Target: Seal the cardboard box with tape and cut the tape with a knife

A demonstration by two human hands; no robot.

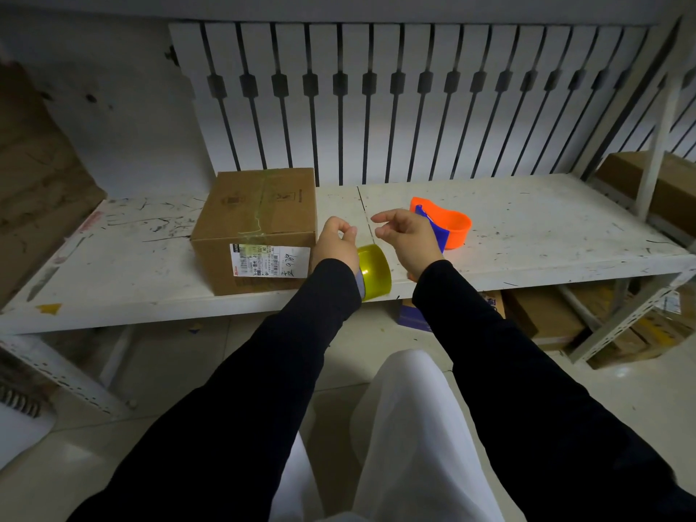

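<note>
A closed cardboard box (260,227) with a white shipping label stands on the white shelf (527,235), with yellowish tape running along its top seam. A yellow roll of tape (376,271) sits around my left wrist, just right of the box. My left hand (335,244) hovers beside the box's right face with thumb and forefinger pinched together; I cannot tell if a tape end is between them. My right hand (405,239) is a little to the right, fingers curled and apart, holding nothing. No knife is clearly visible.
An orange and blue tape dispenser (448,224) lies on the shelf just behind my right hand. A small orange piece (409,276) peeks out under my right wrist. Cardboard boxes (546,314) are stacked below the shelf and at the right (670,186). A slatted white panel backs the shelf.
</note>
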